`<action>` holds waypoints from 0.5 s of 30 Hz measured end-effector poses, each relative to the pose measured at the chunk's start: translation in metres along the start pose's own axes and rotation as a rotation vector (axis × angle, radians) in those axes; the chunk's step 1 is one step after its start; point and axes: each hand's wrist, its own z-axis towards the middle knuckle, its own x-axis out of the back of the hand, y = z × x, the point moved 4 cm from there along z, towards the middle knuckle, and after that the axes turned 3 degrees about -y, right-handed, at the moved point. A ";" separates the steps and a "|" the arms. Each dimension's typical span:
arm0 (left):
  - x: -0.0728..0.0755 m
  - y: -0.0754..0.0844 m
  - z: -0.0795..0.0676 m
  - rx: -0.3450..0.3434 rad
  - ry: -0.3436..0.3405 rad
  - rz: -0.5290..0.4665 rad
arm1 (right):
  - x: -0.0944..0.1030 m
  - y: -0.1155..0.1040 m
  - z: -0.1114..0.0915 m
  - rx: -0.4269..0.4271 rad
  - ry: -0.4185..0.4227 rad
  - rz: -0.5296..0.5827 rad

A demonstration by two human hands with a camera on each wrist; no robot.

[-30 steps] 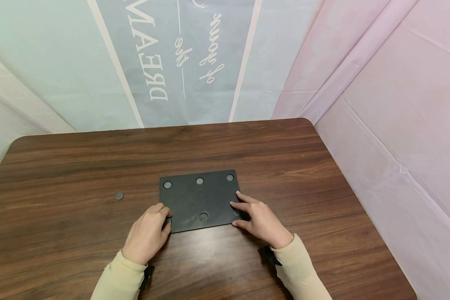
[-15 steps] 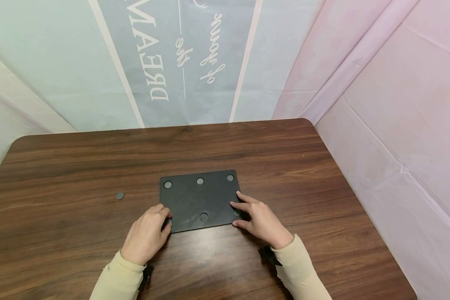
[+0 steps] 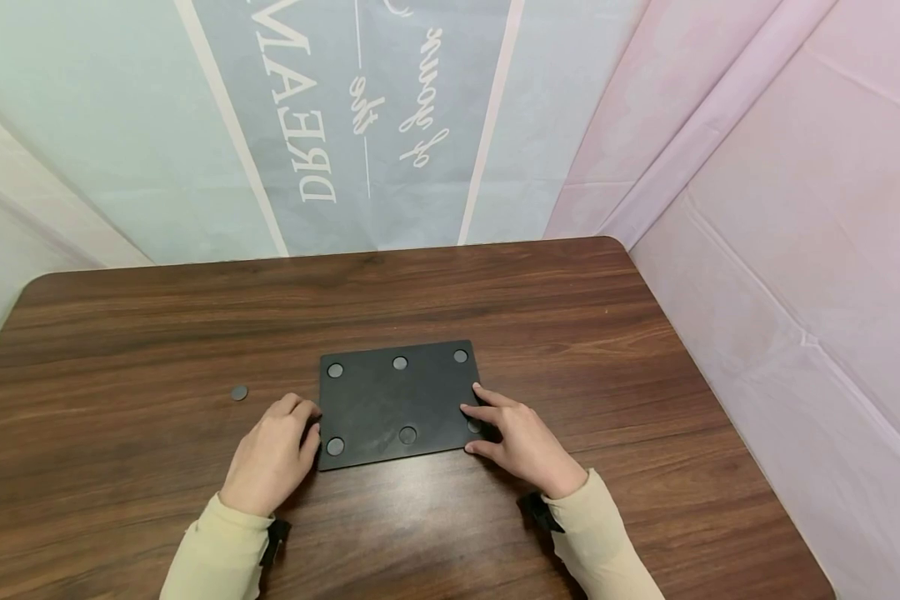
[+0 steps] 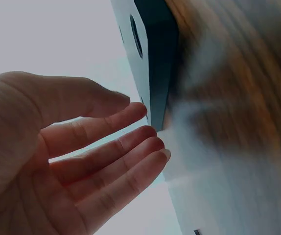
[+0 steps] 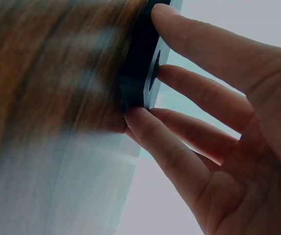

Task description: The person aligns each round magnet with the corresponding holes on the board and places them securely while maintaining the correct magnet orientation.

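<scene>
A flat black rectangular board point(image 3: 401, 400) lies on the table, with several round recesses near its edges. Some recesses look lighter grey; whether each holds a disc is hard to tell. My left hand point(image 3: 272, 457) is at the board's left edge, fingers loosely bent and holding nothing. In the left wrist view its fingertips point(image 4: 152, 132) are close to the board's edge; contact is unclear. With the thumb at the near edge and other fingers on the top and right side, my right hand point(image 3: 521, 437) holds the near right corner, partly covering a recess.
A small grey disc point(image 3: 239, 392) lies on the brown wood-grain table point(image 3: 555, 308), left of the board. A printed fabric backdrop point(image 3: 390, 125) hangs behind the table's far edge, and a pale sheet point(image 3: 810, 250) hangs on the right.
My left hand has let go of the board's near left corner and moved a little left, uncovering the recess there. The right hand and the board stay almost still.
</scene>
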 end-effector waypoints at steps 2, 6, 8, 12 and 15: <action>0.001 -0.003 0.000 0.009 -0.001 -0.002 | 0.000 0.000 0.000 0.000 0.000 -0.001; 0.002 -0.007 0.001 0.018 -0.005 -0.002 | 0.000 0.000 0.000 0.000 0.000 -0.003; 0.002 -0.010 0.001 0.018 -0.003 0.006 | 0.000 0.000 0.000 0.001 -0.002 -0.005; 0.002 -0.014 0.002 0.009 0.006 0.027 | 0.000 0.000 0.000 0.001 -0.004 -0.005; 0.002 -0.018 0.003 0.006 0.017 0.031 | 0.000 0.000 0.000 -0.001 -0.008 0.001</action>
